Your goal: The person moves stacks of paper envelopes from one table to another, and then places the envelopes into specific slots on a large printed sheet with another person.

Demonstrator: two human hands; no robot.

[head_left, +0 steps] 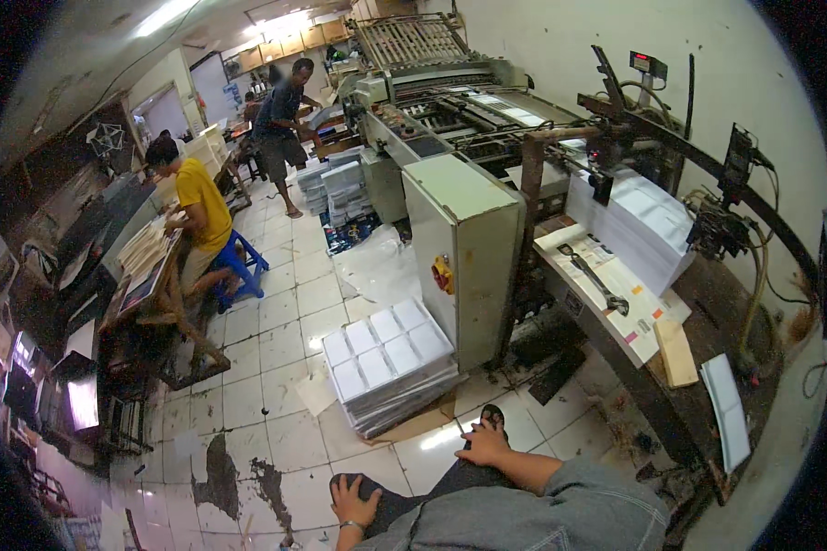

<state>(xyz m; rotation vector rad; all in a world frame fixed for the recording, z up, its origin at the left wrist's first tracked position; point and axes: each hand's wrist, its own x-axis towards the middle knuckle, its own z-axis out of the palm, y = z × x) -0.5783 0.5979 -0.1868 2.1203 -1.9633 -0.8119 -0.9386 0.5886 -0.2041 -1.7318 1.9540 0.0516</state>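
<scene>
My left hand [353, 508] rests on my left knee with its fingers spread over the dark trousers [383, 505]. On the other knee lies my right hand [485, 446], its fingers loosely apart and holding nothing. Just beyond my knees, a knee-high stack of printed sheets [390, 347] stands on the floor beside a pale green metal cabinet [459, 207]. To the right, an adjustable wrench [600, 281] lies on papers on a workbench. Behind it rises a tall pile of white paper [629, 220].
A large printing machine [423, 110] fills the back right. A person in yellow [204, 202] sits on a blue stool [241, 268] at a wooden table. Another person [281, 115] stands near bundled paper [345, 188]. A strip of white card [726, 413] leans at the bench edge.
</scene>
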